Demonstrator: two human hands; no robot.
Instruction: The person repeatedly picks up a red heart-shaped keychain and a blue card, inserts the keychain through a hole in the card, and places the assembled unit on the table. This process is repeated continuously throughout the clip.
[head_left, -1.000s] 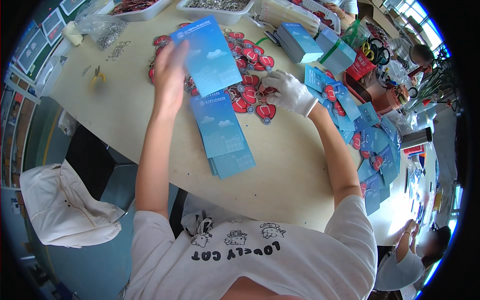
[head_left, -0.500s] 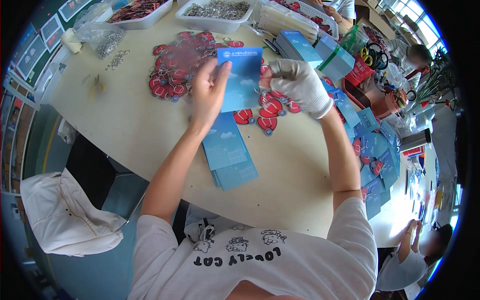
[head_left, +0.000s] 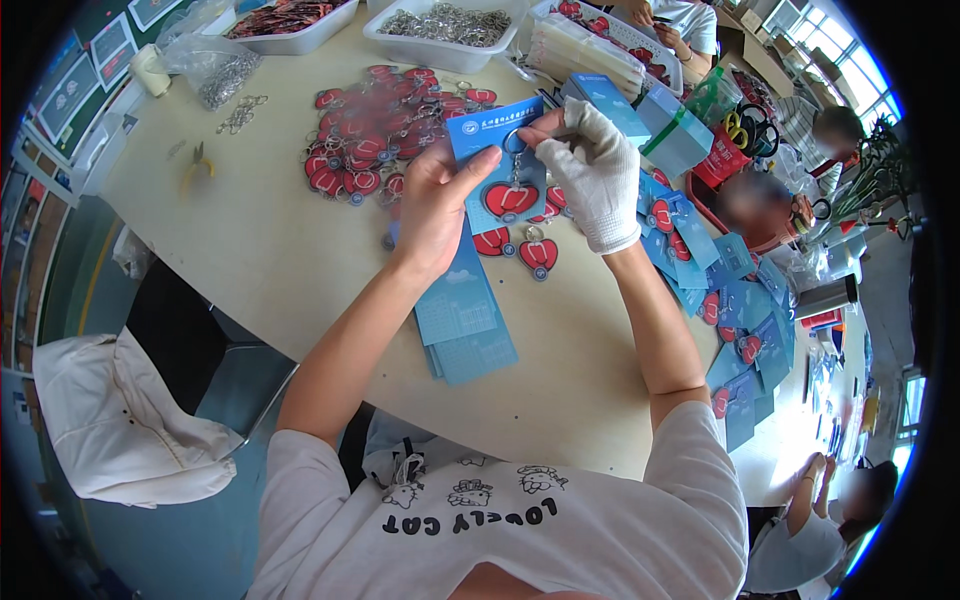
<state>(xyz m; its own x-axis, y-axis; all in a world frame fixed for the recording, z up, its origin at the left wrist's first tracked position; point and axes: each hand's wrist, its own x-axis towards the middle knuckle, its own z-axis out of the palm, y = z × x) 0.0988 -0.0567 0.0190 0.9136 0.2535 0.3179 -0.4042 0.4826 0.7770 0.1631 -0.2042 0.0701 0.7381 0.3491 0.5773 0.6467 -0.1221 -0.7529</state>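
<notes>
My left hand (head_left: 432,210) grips a blue printed card (head_left: 472,138) upright, thumb across its front. My right hand (head_left: 600,180), in a white glove with bare fingertips, pinches the metal ring of a red heart-shaped keychain (head_left: 511,201) at the card's upper right. The keychain hangs by a short chain in front of the card. Below the left hand lies a small stack of blue cards (head_left: 462,315). Behind the hands spreads a pile of red heart keychains (head_left: 345,150), and a loose keychain (head_left: 538,255) lies under the right hand.
Cards with keychains (head_left: 755,310) are heaped at right, beside blue card stacks (head_left: 605,105). A white tub of metal rings (head_left: 440,58) stands at the back. Pliers (head_left: 197,168) lie at left. A red bag with scissors (head_left: 718,150) stands at right; other people sit nearby.
My right hand has moved left and up to the card, bringing a keychain in front of it. The card now tilts slightly; before, its front was bare.
</notes>
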